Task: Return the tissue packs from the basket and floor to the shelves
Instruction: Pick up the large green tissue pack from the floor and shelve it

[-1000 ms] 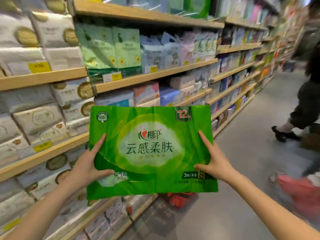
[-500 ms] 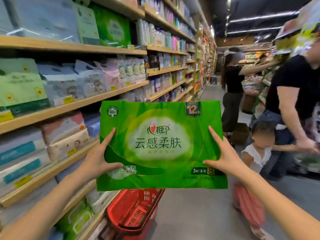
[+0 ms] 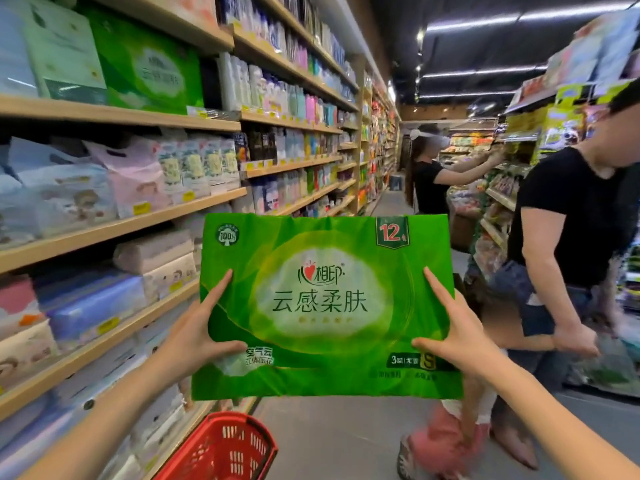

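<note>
The left hand (image 3: pixel 194 336) grips the lower left edge of a big green tissue pack (image 3: pixel 325 306): its thumb lies across the front near the bottom, its forefinger points up along the front, and the other fingers are hidden behind the wrapper. The right hand (image 3: pixel 457 336) grips the lower right edge the mirror way, with the thumb pointing inward and the forefinger stretched up. Between them the pack is held upright in the air in the middle of the view. Its printed front faces the camera, its top edge is level, and it is clear of the shelves. A "12" tag sits at its top right corner.

Below the pack, at the bottom edge of the view, a red plastic basket (image 3: pixel 221 448) stands on the grey floor (image 3: pixel 346 441), close to the foot of the shelves; what lies inside it cannot be seen. The wooden shelves (image 3: pixel 114 230) run along the left side, stacked with soft packs in white, blue and pink. On an upper board a second green pack (image 3: pixel 152 71) of like design stands upright beside a pale one. Further along stand bottles (image 3: pixel 277 95).

To the right a person in a black T-shirt (image 3: pixel 571 216) bends forward in the aisle, just past the pack's right edge. Further off another person (image 3: pixel 429 185), also in black, reaches toward the opposite shelving
</note>
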The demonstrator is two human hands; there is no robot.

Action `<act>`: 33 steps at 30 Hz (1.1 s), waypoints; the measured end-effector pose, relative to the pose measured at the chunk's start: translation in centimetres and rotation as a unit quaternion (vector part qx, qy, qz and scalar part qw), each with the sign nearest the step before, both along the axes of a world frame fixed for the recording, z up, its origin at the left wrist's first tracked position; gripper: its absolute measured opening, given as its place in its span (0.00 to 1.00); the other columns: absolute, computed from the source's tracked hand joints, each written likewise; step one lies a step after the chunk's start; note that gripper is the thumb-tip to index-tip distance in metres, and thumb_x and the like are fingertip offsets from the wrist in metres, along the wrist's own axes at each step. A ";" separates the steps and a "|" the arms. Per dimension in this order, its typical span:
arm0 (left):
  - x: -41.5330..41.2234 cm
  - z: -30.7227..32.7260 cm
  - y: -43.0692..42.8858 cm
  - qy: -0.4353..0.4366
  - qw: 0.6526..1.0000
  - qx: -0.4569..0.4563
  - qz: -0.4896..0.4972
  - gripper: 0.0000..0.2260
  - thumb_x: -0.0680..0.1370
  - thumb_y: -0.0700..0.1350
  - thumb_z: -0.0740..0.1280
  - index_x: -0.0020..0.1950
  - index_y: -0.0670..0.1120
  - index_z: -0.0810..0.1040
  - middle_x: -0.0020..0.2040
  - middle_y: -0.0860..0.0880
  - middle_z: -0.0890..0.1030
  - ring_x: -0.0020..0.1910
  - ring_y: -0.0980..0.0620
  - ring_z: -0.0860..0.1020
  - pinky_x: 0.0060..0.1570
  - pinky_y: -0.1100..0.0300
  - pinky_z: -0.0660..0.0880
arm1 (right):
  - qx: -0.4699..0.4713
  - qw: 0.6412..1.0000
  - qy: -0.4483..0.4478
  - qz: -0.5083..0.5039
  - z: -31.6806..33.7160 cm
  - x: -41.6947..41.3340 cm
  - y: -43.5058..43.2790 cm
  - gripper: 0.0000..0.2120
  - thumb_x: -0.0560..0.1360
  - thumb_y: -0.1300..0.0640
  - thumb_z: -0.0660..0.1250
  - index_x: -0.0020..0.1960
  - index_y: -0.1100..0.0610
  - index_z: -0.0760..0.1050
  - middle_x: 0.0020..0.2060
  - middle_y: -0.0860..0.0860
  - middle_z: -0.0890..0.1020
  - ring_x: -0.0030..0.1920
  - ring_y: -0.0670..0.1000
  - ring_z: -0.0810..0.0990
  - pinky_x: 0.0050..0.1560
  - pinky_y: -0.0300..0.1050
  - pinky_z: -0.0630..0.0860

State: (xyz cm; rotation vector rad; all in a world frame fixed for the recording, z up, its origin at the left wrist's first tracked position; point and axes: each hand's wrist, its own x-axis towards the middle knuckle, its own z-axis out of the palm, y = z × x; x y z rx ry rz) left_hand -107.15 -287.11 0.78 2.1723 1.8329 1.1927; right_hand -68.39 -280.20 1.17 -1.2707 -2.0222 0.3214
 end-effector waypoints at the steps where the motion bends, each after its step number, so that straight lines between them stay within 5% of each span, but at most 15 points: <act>1: -0.2 0.1 1.5 -0.004 1.000 0.001 -0.001 0.54 0.60 0.49 0.79 0.64 0.78 0.41 0.72 0.49 0.64 0.67 0.50 0.67 0.63 0.54 0.68 | 0.001 1.000 0.000 -0.002 0.0 -0.3 1.5 0.56 0.62 0.55 0.78 0.64 0.23 0.39 0.72 0.52 0.59 0.70 0.55 0.65 0.65 0.55 0.67; 7: -3.4 1.2 12.0 -0.025 1.000 -0.006 -0.012 0.53 0.59 0.50 0.78 0.70 0.69 0.45 0.70 0.54 0.61 0.69 0.53 0.64 0.68 0.54 0.64 | 0.018 1.000 0.011 -0.003 0.6 -3.9 12.0 0.56 0.62 0.56 0.78 0.65 0.23 0.39 0.72 0.53 0.60 0.69 0.55 0.65 0.68 0.58 0.65; 14: -9.2 4.8 24.9 -0.012 1.000 -0.002 -0.010 0.53 0.61 0.48 0.79 0.69 0.73 0.44 0.69 0.58 0.59 0.66 0.57 0.64 0.66 0.53 0.67 | 0.027 0.999 0.034 -0.008 2.7 -9.8 25.0 0.55 0.63 0.55 0.77 0.65 0.23 0.39 0.73 0.55 0.59 0.67 0.56 0.68 0.64 0.57 0.70; 19: -12.1 7.1 31.3 0.016 1.000 0.010 0.019 0.53 0.59 0.53 0.77 0.69 0.73 0.44 0.73 0.49 0.62 0.67 0.50 0.67 0.67 0.48 0.66 | 0.050 0.997 0.055 0.007 4.2 -13.2 32.8 0.56 0.62 0.56 0.78 0.64 0.23 0.39 0.69 0.57 0.64 0.67 0.57 0.67 0.66 0.58 0.67; 23: -13.5 9.0 35.1 0.024 0.997 0.043 0.057 0.51 0.60 0.48 0.78 0.69 0.66 0.46 0.73 0.45 0.63 0.67 0.49 0.66 0.66 0.53 0.63 | 0.060 0.994 0.086 0.038 5.4 -15.9 39.1 0.55 0.62 0.59 0.78 0.69 0.30 0.43 0.69 0.56 0.64 0.69 0.56 0.64 0.67 0.54 0.63; 33: -16.3 13.2 44.6 0.050 0.969 0.129 0.203 0.51 0.57 0.57 0.74 0.65 0.77 0.41 0.73 0.44 0.63 0.70 0.44 0.65 0.68 0.48 0.63 | 0.151 0.970 0.126 0.145 10.3 -23.5 57.9 0.57 0.61 0.59 0.78 0.63 0.21 0.40 0.69 0.61 0.63 0.71 0.60 0.61 0.69 0.59 0.62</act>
